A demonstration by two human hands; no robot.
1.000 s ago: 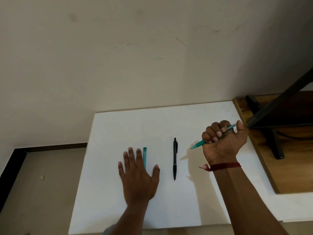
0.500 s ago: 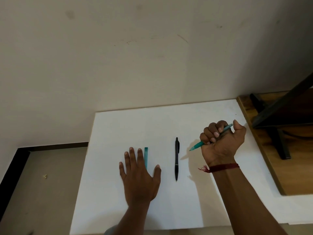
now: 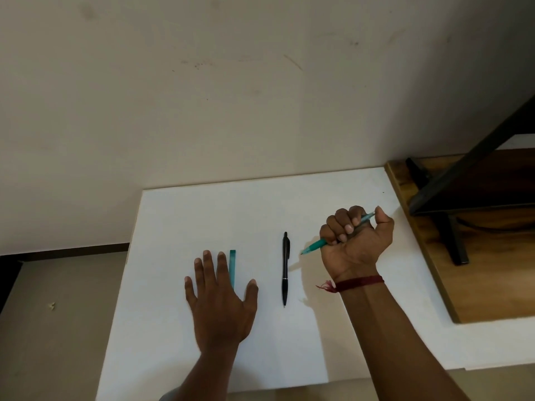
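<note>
Teal pen [image 3: 314, 246] is sitting in the right hand [image 3: 357, 244], fingers [image 3: 341, 224] curling tight around it over the white surface [image 3: 289, 204], tip pointing toward the black pen [image 3: 285, 269], while the left hand [image 3: 221, 302] is lying flat, fingers straight, just beside the teal cap [image 3: 232, 264].

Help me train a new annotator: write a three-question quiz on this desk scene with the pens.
1. True or false: the right hand grips the teal pen in a fist.
2. The black pen is: A) in the right hand's grip, B) lying between the two hands, C) standing upright.
3. Which hand lies flat on the white sheet?

Key: 1 true. 2 B. 3 the left hand.
</note>
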